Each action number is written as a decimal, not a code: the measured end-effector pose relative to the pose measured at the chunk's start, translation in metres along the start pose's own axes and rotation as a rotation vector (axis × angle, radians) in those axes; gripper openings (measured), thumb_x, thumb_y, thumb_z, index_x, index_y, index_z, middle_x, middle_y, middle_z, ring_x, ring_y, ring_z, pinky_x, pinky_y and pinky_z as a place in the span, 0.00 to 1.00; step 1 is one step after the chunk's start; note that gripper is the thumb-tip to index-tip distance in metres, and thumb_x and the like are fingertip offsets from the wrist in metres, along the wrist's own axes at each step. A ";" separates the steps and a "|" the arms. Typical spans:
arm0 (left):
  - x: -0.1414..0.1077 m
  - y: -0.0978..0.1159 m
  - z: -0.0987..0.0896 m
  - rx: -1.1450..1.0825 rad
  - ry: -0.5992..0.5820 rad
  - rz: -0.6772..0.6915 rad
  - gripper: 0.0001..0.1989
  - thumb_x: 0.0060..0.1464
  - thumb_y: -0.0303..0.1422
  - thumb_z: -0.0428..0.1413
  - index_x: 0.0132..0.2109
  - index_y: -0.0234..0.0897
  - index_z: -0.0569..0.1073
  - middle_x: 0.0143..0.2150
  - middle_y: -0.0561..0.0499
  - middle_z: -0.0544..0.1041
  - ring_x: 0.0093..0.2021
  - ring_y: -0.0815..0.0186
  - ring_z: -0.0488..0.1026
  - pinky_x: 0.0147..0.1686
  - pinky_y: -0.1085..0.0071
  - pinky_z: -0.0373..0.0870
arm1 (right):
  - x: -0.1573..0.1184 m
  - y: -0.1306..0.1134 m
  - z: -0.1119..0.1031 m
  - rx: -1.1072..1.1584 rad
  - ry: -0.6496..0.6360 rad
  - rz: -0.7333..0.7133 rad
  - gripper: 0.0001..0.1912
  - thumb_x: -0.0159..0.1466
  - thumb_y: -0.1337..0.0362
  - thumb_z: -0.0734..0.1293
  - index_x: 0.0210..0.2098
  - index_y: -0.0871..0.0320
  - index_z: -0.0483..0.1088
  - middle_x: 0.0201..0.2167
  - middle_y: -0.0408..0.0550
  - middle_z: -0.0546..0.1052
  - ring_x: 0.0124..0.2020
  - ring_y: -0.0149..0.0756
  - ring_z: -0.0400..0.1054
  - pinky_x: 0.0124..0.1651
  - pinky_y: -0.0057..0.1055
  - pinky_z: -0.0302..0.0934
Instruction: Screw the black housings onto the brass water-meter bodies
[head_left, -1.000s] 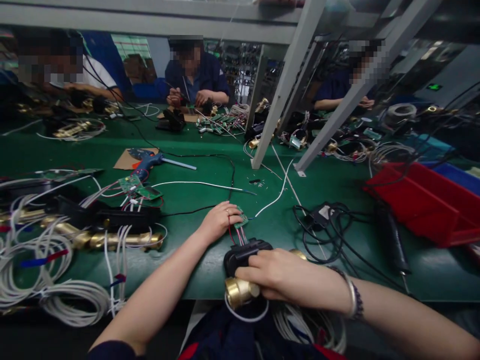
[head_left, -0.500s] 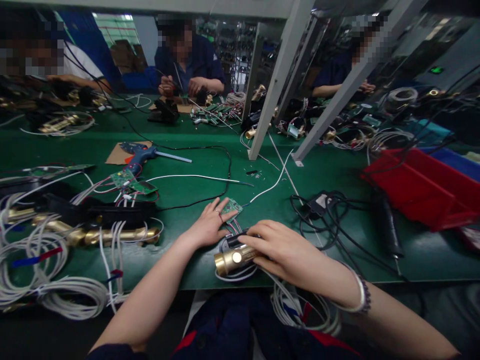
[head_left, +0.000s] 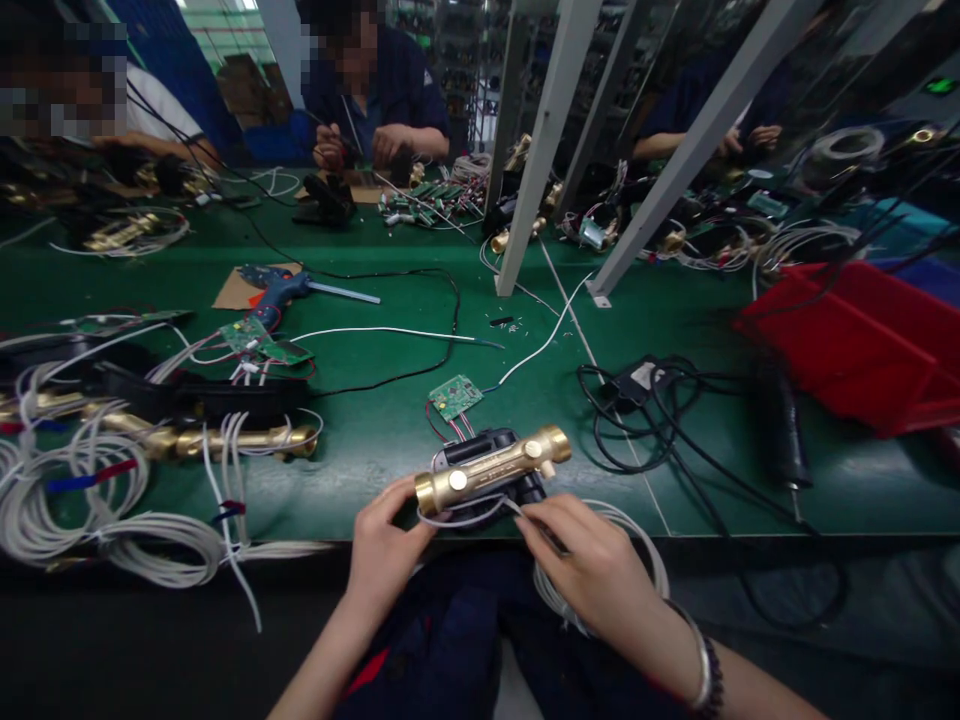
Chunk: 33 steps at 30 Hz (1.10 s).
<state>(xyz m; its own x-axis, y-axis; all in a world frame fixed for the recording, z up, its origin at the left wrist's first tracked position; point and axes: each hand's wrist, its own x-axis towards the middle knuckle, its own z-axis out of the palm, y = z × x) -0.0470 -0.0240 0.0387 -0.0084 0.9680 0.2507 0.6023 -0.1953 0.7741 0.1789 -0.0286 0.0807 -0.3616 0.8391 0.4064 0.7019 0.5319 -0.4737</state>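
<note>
A brass pipe fitting (head_left: 491, 468) with a black plastic housing (head_left: 480, 446) lies tilted at the table's front edge. My left hand (head_left: 386, 540) is closed around its left end, fingers partly hidden beneath. Below the fitting, my right hand (head_left: 589, 555) pinches a thin grey cable (head_left: 469, 522) that loops under the brass. Behind the housing a green circuit board (head_left: 456, 397) rests on the table, joined to it by short coloured wires. One white wire (head_left: 544, 345) runs from the board toward the back. A coil of grey cable (head_left: 555, 595) hangs by my right hand.
To the left are more brass fittings (head_left: 247, 442) with coiled cables (head_left: 150, 540) and a blue glue gun (head_left: 281, 290). On the right lie a black cable (head_left: 637, 440), a black screwdriver-like tool (head_left: 784, 430) and a red bin (head_left: 862, 350). Metal posts (head_left: 544, 140) rise mid-table; co-workers sit opposite.
My left hand has left the circuit board and moved down to the fitting's left end. The fitting is turned and more exposed. My right hand has moved below it, onto the cable.
</note>
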 end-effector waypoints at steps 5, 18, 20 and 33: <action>-0.028 -0.005 0.036 0.104 0.337 0.138 0.05 0.55 0.30 0.55 0.33 0.40 0.76 0.30 0.53 0.79 0.30 0.65 0.77 0.33 0.70 0.75 | -0.002 0.004 0.011 -0.081 -0.003 0.014 0.15 0.70 0.64 0.55 0.33 0.60 0.70 0.24 0.47 0.72 0.24 0.33 0.68 0.29 0.28 0.61; 0.003 0.003 0.040 0.170 -0.092 0.142 0.40 0.42 0.39 0.65 0.60 0.39 0.57 0.60 0.39 0.64 0.62 0.51 0.60 0.59 0.50 0.59 | 0.003 0.003 0.026 -0.101 0.052 -0.244 0.13 0.67 0.73 0.57 0.29 0.62 0.69 0.22 0.47 0.69 0.24 0.34 0.62 0.28 0.30 0.55; 0.006 0.004 0.040 0.136 -0.092 0.128 0.36 0.43 0.36 0.63 0.59 0.40 0.59 0.60 0.40 0.64 0.60 0.53 0.61 0.59 0.52 0.60 | 0.004 0.002 0.033 -0.057 0.040 -0.295 0.13 0.67 0.73 0.57 0.29 0.62 0.69 0.22 0.47 0.69 0.25 0.34 0.62 0.28 0.30 0.56; 0.002 0.005 0.038 0.133 -0.098 0.105 0.37 0.43 0.40 0.63 0.58 0.40 0.60 0.60 0.41 0.64 0.59 0.52 0.63 0.58 0.53 0.61 | -0.012 0.007 0.032 0.061 -0.008 -0.287 0.09 0.65 0.75 0.59 0.39 0.65 0.71 0.30 0.52 0.74 0.32 0.35 0.69 0.35 0.30 0.66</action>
<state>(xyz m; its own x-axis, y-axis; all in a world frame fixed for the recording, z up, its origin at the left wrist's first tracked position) -0.0137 -0.0166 0.0209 0.1339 0.9553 0.2638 0.6961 -0.2801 0.6610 0.1682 -0.0314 0.0477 -0.5455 0.6538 0.5245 0.5318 0.7536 -0.3863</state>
